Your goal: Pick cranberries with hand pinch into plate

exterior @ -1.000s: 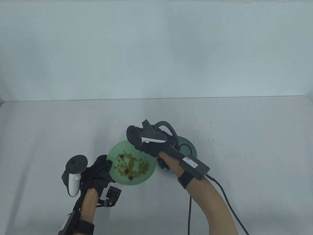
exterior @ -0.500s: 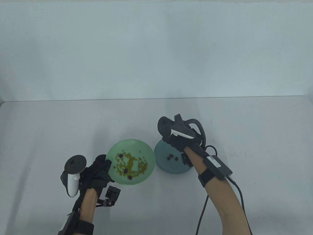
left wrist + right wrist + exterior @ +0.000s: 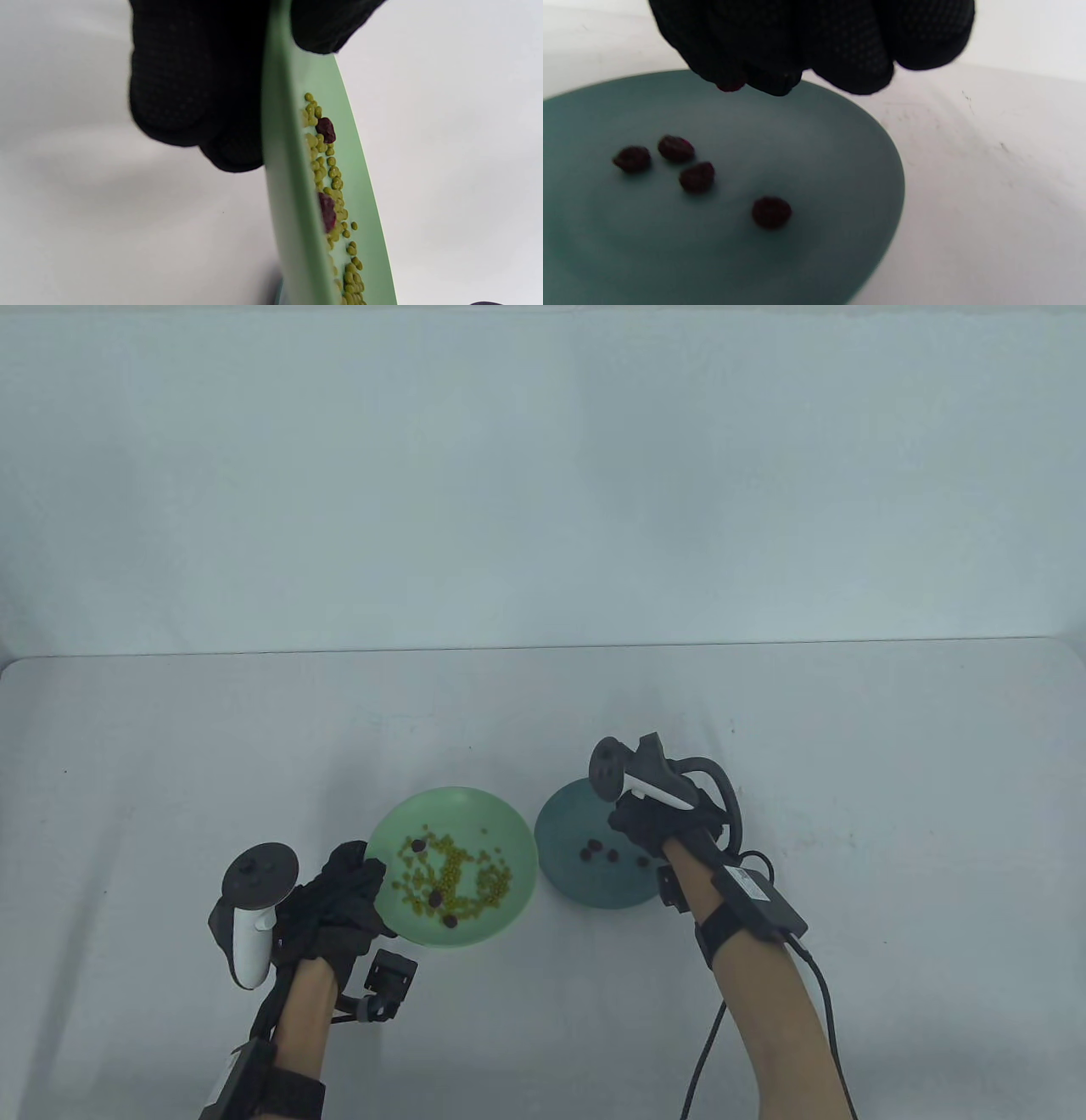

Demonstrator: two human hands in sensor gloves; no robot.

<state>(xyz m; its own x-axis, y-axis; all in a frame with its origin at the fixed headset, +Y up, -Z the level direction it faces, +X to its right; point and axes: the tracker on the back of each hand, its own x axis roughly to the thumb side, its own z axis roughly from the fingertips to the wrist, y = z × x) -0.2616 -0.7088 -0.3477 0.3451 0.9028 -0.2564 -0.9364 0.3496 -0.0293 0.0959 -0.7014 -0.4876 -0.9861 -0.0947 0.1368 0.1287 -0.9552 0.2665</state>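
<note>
Dark-red cranberry [image 3: 730, 86] pinched in right hand [image 3: 657, 819] fingers above teal plate [image 3: 564, 831]; left hand [image 3: 339, 895] gripped green plate [image 3: 509, 814] rim. Risk: berry bouncing out.

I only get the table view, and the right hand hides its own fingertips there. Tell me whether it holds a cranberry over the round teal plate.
Observer: Yes. In the right wrist view a dark red pinched cranberry peeks out between the fingertips of the gloved right hand.
Operator: Report what lies under it.
Observer: Four loose dark red cranberries lie on the round teal plate, none touching the fingers.
Operator: Now check the left hand's hold on the light green plate.
Observer: In the left wrist view the gloved left hand grips the rim of the light green plate, with the thumb on its inner face and the fingers on the outer side.
</note>
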